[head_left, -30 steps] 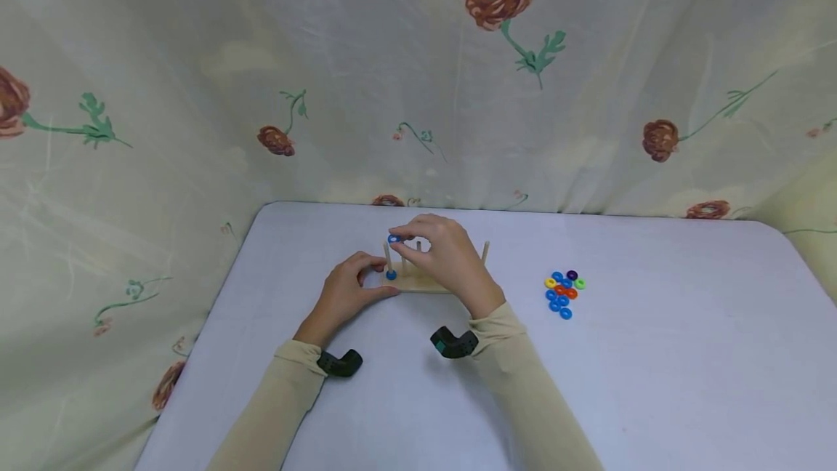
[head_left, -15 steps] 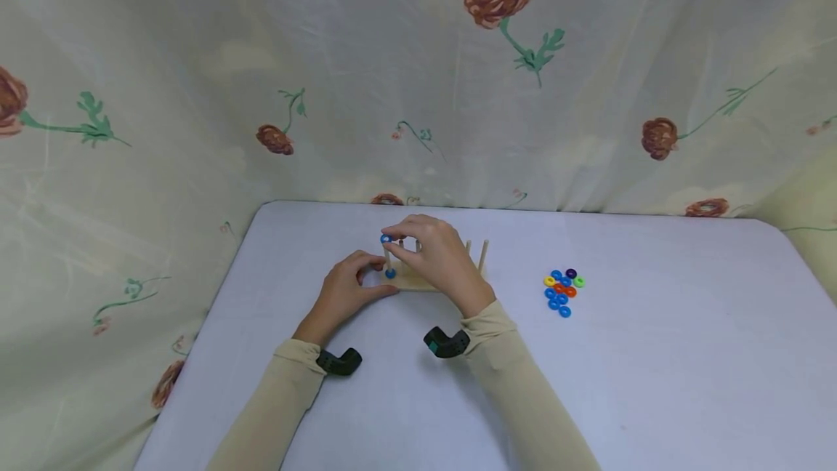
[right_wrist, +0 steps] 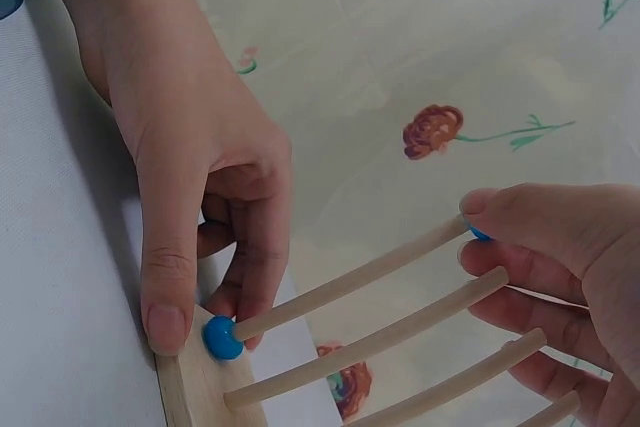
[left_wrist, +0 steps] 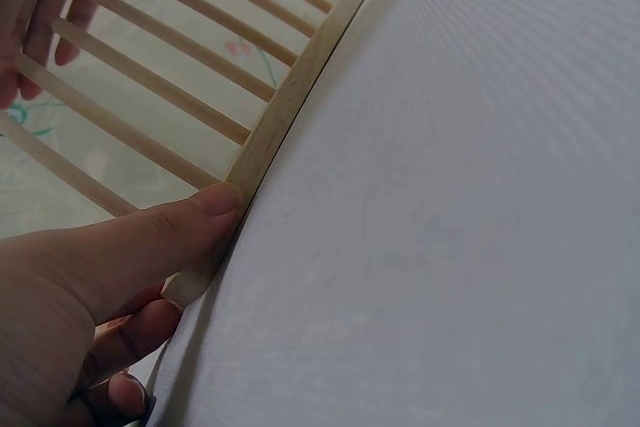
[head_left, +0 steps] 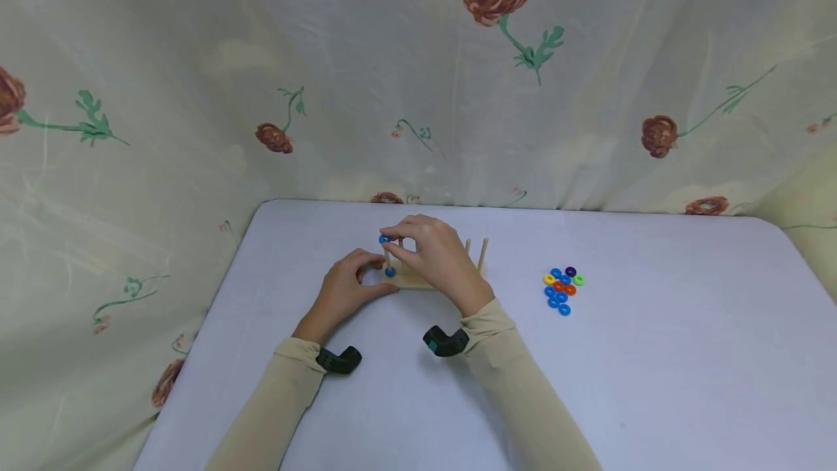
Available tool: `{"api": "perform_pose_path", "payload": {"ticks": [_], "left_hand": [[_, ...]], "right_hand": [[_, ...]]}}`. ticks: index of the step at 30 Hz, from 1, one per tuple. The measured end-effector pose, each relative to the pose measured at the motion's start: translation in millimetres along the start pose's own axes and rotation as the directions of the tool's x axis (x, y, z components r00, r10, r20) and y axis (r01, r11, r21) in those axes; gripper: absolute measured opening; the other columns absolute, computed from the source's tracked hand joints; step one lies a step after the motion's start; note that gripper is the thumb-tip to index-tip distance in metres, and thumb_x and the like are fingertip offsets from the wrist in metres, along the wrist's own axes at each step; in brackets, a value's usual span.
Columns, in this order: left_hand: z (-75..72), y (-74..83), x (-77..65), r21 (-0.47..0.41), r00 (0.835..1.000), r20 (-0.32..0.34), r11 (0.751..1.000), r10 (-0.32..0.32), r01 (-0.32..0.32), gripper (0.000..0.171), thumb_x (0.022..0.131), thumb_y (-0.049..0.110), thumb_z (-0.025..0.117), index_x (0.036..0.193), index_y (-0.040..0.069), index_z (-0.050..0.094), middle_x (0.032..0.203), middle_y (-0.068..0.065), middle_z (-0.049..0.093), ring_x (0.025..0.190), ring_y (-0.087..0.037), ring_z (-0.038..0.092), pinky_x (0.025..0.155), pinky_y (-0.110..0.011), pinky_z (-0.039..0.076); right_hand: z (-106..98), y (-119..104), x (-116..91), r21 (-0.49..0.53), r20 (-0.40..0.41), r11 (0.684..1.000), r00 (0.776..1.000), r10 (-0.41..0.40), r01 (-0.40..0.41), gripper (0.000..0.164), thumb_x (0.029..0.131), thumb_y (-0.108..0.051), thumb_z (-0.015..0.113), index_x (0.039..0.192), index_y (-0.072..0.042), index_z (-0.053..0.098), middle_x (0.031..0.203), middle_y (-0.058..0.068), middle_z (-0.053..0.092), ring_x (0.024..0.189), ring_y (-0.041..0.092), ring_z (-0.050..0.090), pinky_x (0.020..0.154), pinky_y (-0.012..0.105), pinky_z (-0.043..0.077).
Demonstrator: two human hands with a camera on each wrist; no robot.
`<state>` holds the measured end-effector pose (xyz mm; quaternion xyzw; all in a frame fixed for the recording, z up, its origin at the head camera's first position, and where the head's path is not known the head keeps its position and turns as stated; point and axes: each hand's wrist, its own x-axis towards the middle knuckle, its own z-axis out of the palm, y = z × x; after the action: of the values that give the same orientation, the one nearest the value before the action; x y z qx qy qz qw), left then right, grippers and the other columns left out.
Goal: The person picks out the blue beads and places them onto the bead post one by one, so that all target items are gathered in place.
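A wooden peg rack [head_left: 415, 281] stands on the table, its upright pegs rising from a flat base. My left hand [head_left: 344, 288] grips its left end; in the left wrist view the thumb [left_wrist: 215, 199] lies on the base's front edge, with fingers curled behind. One blue ring [right_wrist: 223, 338] sits at the foot of the leftmost peg [right_wrist: 350, 279]. At that peg's top, my right hand [head_left: 437, 253] pinches another blue ring [head_left: 384, 239] between thumb and forefinger. Fingers mostly cover this ring in the right wrist view, so I cannot tell whether it is around the tip.
Right of the rack lies a loose cluster of small rings: several blue rings [head_left: 554, 303], orange rings [head_left: 571, 290], a yellow ring [head_left: 549, 280], a green ring [head_left: 579, 280] and a purple ring [head_left: 571, 272]. A flowered curtain [head_left: 366, 93] hangs behind the white table [head_left: 654, 325].
My right hand has moved slightly left, bringing the pinched blue ring to the top of the leftmost peg. The left hand keeps its grip on the rack.
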<state>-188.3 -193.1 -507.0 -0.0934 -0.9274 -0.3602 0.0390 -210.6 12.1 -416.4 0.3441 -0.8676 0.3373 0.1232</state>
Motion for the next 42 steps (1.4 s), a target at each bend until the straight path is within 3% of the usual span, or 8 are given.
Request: {"api": "perform_pose_path", "payload": {"ticks": [6,16,29,42], "left_hand": [[0.5,-0.1,0.8,0.004,1.000,-0.003,1.000,0.007,-0.007,0.053,0.077,0.040,0.092,0.121,0.016,0.075,0.096,0.001,0.063,0.074,-0.013,0.045,0.064,-0.026,0.034],[-0.1,3.3,-0.1,0.006,1.000,0.008,1.000,-0.017,0.017,0.055,0.078,0.041,0.091,0.123,0.015,0.074,0.097,0.000,0.063,0.076,-0.014,0.046,0.065,-0.027,0.035],[-0.9,5.6,-2.6,0.006,0.999,0.012,0.999,-0.040,0.040,0.054,0.078,0.040,0.091,0.124,0.015,0.074,0.099,0.000,0.063,0.080,-0.016,0.047,0.067,-0.028,0.037],[-0.2,4.3,-0.6,0.021,1.000,0.005,0.999,-0.025,0.025,0.056,0.077,0.040,0.091,0.123,0.014,0.074,0.099,0.000,0.064,0.077,-0.014,0.047,0.065,-0.027,0.036]], "right_hand": [[-0.6,-0.1,-0.6,-0.011,0.003,1.000,1.000,0.011,-0.011,0.025,0.097,-0.025,0.074,0.119,-0.014,0.079,0.105,0.000,0.078,0.096,0.020,0.073,0.080,0.036,0.058],[-3.1,-0.1,-1.4,0.004,-0.038,1.000,0.999,-0.007,0.008,0.026,0.095,-0.024,0.076,0.119,-0.013,0.078,0.105,0.002,0.078,0.095,0.020,0.074,0.080,0.035,0.058],[-4.7,-2.4,-1.9,0.012,-0.033,1.000,0.999,-0.006,0.006,0.024,0.096,-0.023,0.075,0.118,-0.013,0.079,0.103,0.001,0.078,0.095,0.016,0.073,0.082,0.033,0.058],[-24.0,3.6,-8.5,-0.007,-0.057,1.000,0.998,0.005,-0.005,0.026,0.094,-0.023,0.078,0.118,-0.014,0.079,0.104,0.001,0.079,0.096,0.017,0.074,0.081,0.035,0.058]]}}
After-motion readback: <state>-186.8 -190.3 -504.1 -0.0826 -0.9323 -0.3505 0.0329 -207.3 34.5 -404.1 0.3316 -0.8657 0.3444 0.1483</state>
